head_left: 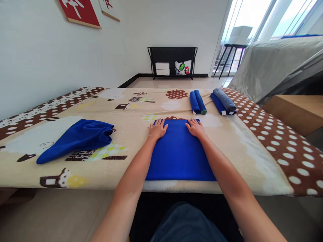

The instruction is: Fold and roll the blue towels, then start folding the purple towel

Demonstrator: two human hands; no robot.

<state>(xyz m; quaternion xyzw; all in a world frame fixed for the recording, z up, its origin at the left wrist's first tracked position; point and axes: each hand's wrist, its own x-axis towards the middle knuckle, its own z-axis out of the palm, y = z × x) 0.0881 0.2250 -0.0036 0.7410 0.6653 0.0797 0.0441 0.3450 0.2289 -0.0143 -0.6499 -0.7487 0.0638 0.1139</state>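
A blue towel (180,151) lies flat at the near edge of the bed, a little right of the middle, in a smooth, roughly rectangular shape with its near side along the mattress edge. The left hand (157,130) rests palm down on its far left corner, and the right hand (196,128) rests palm down on its far right corner. Both hands lie flat with the fingers stretched out and pointing away, somewhat parted; neither pinches the fabric. The forearms run along the towel's left and right sides.

Beyond the right hand, two blue rolls (198,102) lie side by side, touching, with a white tag at the near end of the left one. Just to their right lies another pair: a grey-blue roll (225,99) and, against its left side, a darker blue roll (217,105), with white tags at their near ends. Well apart on the left, a crumpled blue cloth (78,137) sits in loose folds.

All of these lie on a cream blanket (131,129) printed with sheep and bordered in brown with white dots. At the far wall stands a black rack (173,55) holding white boxes (163,69) and a patterned cushion (183,67). On the right are a cardboard box (295,109) and a plastic sheet (275,60).
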